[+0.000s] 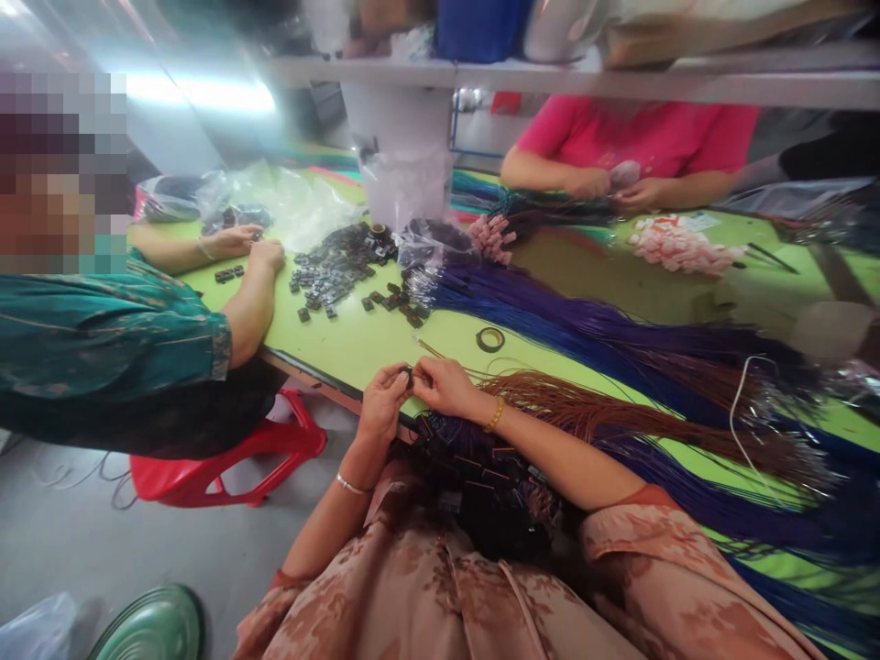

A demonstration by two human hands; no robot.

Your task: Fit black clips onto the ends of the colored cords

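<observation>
At the front edge of the green table, my left hand [382, 401] pinches a small black connector piece [408, 376] between thumb and fingers. My right hand [445, 387] meets it there, fingers pressed together against the piece; what lies inside this pinch is hidden. A bundle of brown wires [605, 403] runs over the table just right of my right hand. Below both hands, several black connectors with wires [481, 477] lie heaped on my lap. Beyond the hands sits a roll of black tape [490, 340].
Loose black connectors [336, 275] are piled mid-table beside clear plastic bags [289, 206]. Blue wire bundles [584, 321] stretch rightward; pink connectors [680, 246] lie farther back. Co-workers sit at left, by a red stool [226, 463], and across the table. A shelf [495, 75] spans overhead.
</observation>
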